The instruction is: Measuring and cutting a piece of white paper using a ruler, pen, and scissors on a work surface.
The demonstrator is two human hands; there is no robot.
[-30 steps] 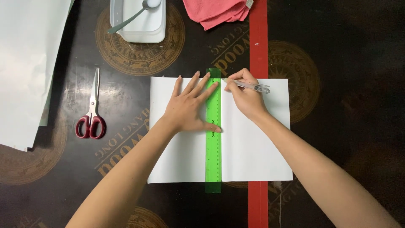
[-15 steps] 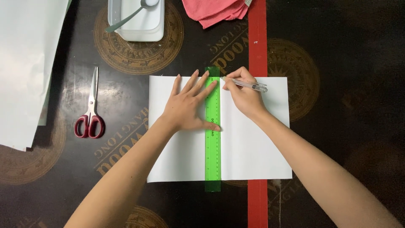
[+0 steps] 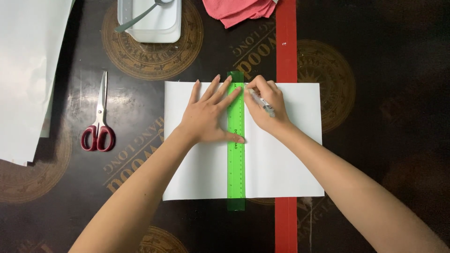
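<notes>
Your left hand (image 3: 208, 117) presses flat, fingers spread, on the green ruler (image 3: 236, 164), which runs lengthwise away from you down the paper (image 3: 290, 173). Your right hand (image 3: 265, 105) grips a pen (image 3: 261, 102) beside its far end.

packages: none | labels, signs: none — only round gold emblems printed on table (image 3: 403, 154) | screens: none
</notes>
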